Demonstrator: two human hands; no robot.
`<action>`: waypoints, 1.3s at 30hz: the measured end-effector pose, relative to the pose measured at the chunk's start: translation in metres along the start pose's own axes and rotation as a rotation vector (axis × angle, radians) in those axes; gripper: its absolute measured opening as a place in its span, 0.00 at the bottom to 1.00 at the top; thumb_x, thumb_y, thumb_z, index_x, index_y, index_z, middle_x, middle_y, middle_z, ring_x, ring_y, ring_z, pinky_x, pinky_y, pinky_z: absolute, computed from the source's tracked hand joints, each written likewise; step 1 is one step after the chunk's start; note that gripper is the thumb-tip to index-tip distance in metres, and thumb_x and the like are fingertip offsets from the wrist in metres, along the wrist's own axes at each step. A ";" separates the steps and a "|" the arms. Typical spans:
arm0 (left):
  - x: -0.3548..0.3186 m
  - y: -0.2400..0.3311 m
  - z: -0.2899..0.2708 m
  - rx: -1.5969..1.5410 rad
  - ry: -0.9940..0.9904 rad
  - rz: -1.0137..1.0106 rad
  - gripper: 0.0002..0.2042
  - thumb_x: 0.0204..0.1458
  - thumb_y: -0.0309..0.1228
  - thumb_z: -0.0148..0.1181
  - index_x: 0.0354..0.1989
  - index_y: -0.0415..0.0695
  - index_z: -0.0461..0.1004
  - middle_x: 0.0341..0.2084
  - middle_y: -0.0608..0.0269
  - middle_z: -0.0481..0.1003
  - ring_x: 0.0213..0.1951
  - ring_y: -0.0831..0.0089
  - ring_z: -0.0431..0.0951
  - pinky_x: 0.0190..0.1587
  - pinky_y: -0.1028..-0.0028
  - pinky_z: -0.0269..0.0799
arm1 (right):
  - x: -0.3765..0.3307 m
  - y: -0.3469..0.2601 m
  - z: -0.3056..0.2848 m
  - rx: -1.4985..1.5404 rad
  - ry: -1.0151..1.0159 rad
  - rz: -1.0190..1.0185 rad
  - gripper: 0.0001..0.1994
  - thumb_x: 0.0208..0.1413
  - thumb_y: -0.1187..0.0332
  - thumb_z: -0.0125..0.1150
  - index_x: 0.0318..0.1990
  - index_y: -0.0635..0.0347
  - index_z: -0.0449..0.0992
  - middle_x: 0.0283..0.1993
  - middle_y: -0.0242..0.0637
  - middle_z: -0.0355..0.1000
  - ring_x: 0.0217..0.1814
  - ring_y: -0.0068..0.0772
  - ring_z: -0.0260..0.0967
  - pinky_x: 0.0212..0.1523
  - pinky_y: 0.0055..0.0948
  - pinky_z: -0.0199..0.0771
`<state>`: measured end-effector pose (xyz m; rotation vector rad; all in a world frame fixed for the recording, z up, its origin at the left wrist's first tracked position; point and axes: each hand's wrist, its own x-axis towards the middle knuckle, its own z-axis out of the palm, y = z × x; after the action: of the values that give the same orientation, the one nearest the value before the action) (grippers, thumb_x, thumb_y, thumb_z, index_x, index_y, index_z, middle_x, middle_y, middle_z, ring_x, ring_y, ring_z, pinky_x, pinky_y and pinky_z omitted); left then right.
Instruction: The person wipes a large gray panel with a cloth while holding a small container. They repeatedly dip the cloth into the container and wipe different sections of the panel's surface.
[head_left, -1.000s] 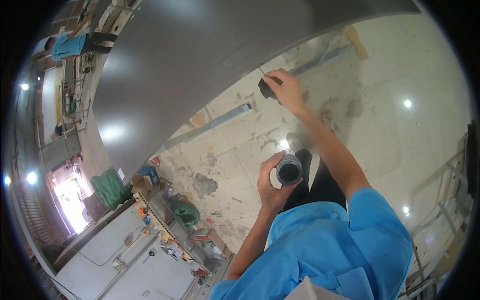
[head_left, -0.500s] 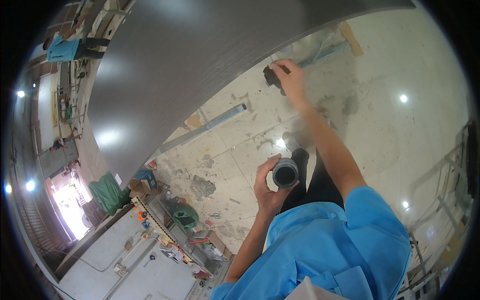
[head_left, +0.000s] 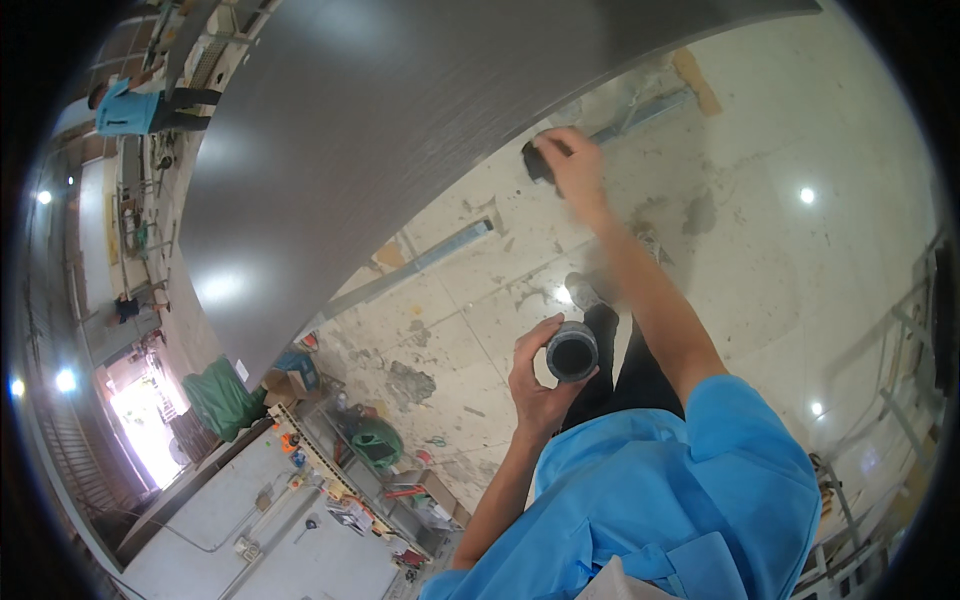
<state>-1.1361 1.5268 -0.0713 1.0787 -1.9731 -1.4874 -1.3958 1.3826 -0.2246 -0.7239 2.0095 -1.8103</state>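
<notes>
My left hand (head_left: 535, 385) is wrapped round an open cup-like container (head_left: 573, 356), with a grey rim and a dark inside, in front of my body. Farther off, my right hand (head_left: 577, 175) pinches a small black pad (head_left: 538, 163), whose exact kind I cannot make out. The pad is at the near edge of a large dark grey panel (head_left: 380, 120) with a faint wood-like grain. Whether the pad touches that edge is hard to tell.
Metal bars (head_left: 440, 248) run across the stained tile floor (head_left: 750, 270) under the panel. A cluttered bench (head_left: 250, 520), a green bag (head_left: 220, 395) and cardboard boxes (head_left: 283, 386) stand at the lower left. Another person (head_left: 128, 110) in blue is at the far left.
My right hand has shifted slightly nearer and left along the panel edge, the black pad still in it. My left hand holds the container in nearly the same place.
</notes>
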 end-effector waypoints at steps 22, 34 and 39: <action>0.010 0.006 0.016 -0.007 -0.049 -0.045 0.42 0.43 0.18 0.83 0.69 0.42 0.67 0.69 0.43 0.72 0.68 0.55 0.76 0.73 0.57 0.70 | 0.034 0.001 -0.049 -0.043 0.084 -0.026 0.05 0.63 0.69 0.73 0.43 0.59 0.87 0.42 0.43 0.83 0.42 0.44 0.83 0.45 0.35 0.80; 0.020 0.019 0.033 -0.017 -0.067 -0.039 0.42 0.42 0.19 0.84 0.68 0.42 0.68 0.68 0.44 0.73 0.69 0.55 0.75 0.73 0.56 0.70 | 0.063 0.017 -0.079 0.075 0.199 0.195 0.08 0.64 0.67 0.72 0.44 0.62 0.87 0.43 0.45 0.84 0.44 0.43 0.83 0.46 0.36 0.80; 0.028 0.021 0.043 -0.022 -0.079 -0.036 0.42 0.42 0.20 0.85 0.68 0.42 0.69 0.68 0.44 0.73 0.69 0.55 0.75 0.73 0.57 0.71 | 0.050 0.009 -0.066 -0.048 -0.069 -0.035 0.07 0.63 0.66 0.74 0.43 0.59 0.87 0.43 0.41 0.84 0.43 0.45 0.82 0.46 0.36 0.80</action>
<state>-1.1910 1.5321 -0.0685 1.0668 -1.9954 -1.5900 -1.4752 1.4081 -0.2205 -0.8297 2.0140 -1.7364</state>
